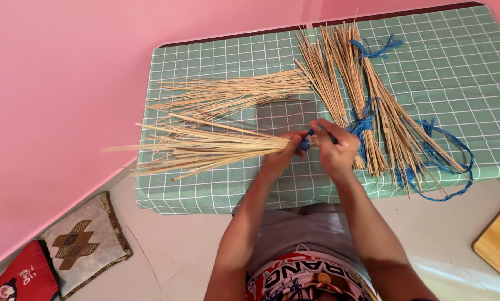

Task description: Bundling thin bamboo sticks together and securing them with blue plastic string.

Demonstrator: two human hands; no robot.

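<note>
Both hands (311, 147) together, fingers curled

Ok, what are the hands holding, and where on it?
The left hand grips a stick bundle at its gathered end. The right hand pinches blue twine at that end.

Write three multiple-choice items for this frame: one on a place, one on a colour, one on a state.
1. Where do the tied stick bundles lie?
A. on the floor
B. on the table, on the person's right
C. on the cushion

2. What colour is the string?
A. red
B. white
C. blue

3. How is the bunch of sticks in hand?
A. gripped at one end by the left hand, sticks fanning out leftward
B. lying untouched
C. standing upright

Answers: B, they rest on the checked cloth past the right hand; C, blue strands throughout; A, the fingers close around its end.
</note>
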